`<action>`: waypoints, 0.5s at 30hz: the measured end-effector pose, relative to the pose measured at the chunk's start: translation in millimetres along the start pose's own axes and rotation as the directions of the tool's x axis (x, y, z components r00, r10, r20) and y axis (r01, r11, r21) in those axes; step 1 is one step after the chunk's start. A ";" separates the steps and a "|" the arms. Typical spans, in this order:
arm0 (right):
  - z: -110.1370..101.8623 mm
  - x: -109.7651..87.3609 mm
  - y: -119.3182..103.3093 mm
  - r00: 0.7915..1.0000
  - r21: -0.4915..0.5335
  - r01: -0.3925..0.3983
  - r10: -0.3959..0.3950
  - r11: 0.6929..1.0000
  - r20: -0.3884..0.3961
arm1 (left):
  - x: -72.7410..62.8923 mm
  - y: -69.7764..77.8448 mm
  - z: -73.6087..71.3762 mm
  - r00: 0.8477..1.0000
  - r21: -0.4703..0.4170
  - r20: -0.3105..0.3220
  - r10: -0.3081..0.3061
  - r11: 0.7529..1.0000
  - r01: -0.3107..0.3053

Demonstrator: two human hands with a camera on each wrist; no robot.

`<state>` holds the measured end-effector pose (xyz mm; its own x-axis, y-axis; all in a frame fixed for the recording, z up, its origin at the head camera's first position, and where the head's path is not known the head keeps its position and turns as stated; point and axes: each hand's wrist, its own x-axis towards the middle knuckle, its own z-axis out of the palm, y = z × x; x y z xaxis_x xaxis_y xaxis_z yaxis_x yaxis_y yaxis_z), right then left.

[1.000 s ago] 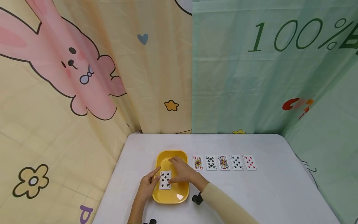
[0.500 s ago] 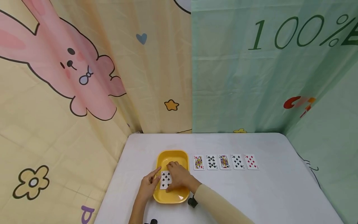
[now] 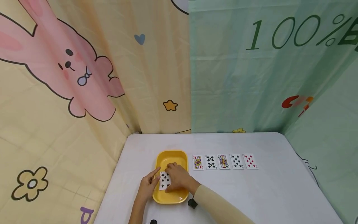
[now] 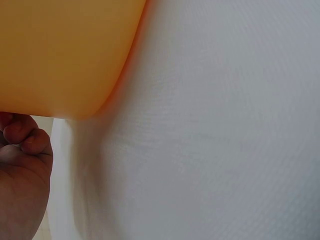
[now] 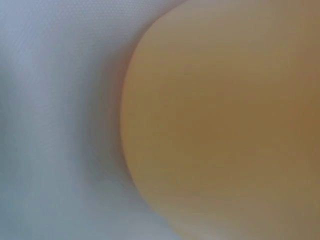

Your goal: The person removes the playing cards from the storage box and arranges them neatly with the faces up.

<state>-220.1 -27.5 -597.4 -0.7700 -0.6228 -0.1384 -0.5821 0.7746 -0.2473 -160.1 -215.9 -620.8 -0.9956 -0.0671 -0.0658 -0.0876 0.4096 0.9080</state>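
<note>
A spade playing card [image 3: 163, 183] lies face up in the yellow tray [image 3: 172, 199], its right part covered by my right hand [image 3: 179, 177]. That hand arches over the card, with fingertips at its far edge and the thumb at its near edge. Whether other cards lie beneath is hidden. My left hand [image 3: 146, 186] holds the tray's left rim, thumb on the inner side beside the card. In the left wrist view, curled fingers [image 4: 27, 137] sit under the tray's edge. The right wrist view shows only the tray's blurred outer wall [image 5: 210, 125] and the white cloth.
Right of the tray, several face-up cards stand in a row, from a queen of diamonds [image 3: 198, 162] to a diamond number card [image 3: 250, 161]. A white cloth covers the table [image 3: 251, 196]. Printed curtains [image 3: 237, 77] enclose its back and sides.
My right hand has drawn back from the tray's far part and settled over the card, with its fingers closing on the card's edges. My left hand has stayed at the rim.
</note>
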 end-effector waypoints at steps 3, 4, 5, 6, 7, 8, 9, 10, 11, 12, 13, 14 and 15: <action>-0.8 -0.7 -0.7 1.000 -0.008 0.002 -0.002 1.000 0.002 | 0.0 -1.2 0.5 1.000 -0.002 -0.005 -0.007 1.000 0.007; -1.4 -1.3 -1.1 1.000 -0.009 0.003 -0.003 1.000 0.001 | 0.0 -1.7 0.7 1.000 -0.002 -0.005 -0.010 1.000 0.010; -1.9 -1.9 -1.3 1.000 -0.011 0.006 -0.006 1.000 0.001 | 0.1 -2.2 0.9 1.000 -0.004 -0.006 -0.012 1.000 0.012; -2.3 -2.4 -1.5 1.000 -0.012 0.009 -0.009 1.000 -0.001 | 0.1 -2.6 1.1 1.000 -0.006 -0.004 -0.013 1.000 0.013; -2.8 -3.0 -1.6 1.000 -0.014 0.014 -0.014 1.000 -0.004 | 0.1 -3.0 1.3 1.000 -0.008 -0.004 -0.017 1.000 0.017; -2.7 -3.4 -1.6 1.000 -0.019 0.020 -0.020 1.000 -0.006 | 0.2 -3.2 1.3 1.000 -0.010 -0.002 -0.021 1.000 0.021; -2.9 -3.7 -1.7 1.000 -0.025 0.026 -0.026 0.999 -0.008 | 0.0 -3.1 1.3 1.000 -0.011 -0.001 -0.024 1.000 0.024; -3.7 -4.1 -1.6 0.999 -0.027 0.032 -0.033 0.999 -0.014 | 0.0 -3.0 1.3 1.000 -0.013 -0.002 -0.025 1.000 0.025; -3.9 -4.2 -1.3 0.999 -0.030 0.037 -0.038 0.999 -0.018 | 0.0 -2.9 1.2 1.000 -0.013 -0.005 -0.027 1.000 0.027; -4.3 -4.2 -0.9 0.999 -0.031 0.042 -0.043 0.999 -0.025 | 0.1 -2.7 1.2 1.000 -0.010 -0.008 -0.026 1.000 0.026; -4.8 -4.3 -0.5 0.998 -0.034 0.045 -0.046 0.998 -0.030 | 0.2 -2.3 1.1 1.000 -0.008 -0.012 -0.027 1.000 0.027; -5.9 -4.3 0.2 0.998 -0.033 0.048 -0.049 0.998 -0.037 | 0.3 -1.9 0.8 1.000 -0.005 -0.015 -0.026 1.000 0.026; -7.3 -4.4 1.0 0.998 -0.031 0.051 -0.052 0.998 -0.044 | 0.4 -1.6 0.7 0.999 -0.003 -0.019 -0.029 1.000 0.029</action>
<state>-219.2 -23.2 -590.0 -0.7494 -0.6569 -0.0834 -0.6282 0.7451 -0.2242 -160.4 -215.9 -622.5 -0.9919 -0.0957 -0.0841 -0.1160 0.4052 0.9069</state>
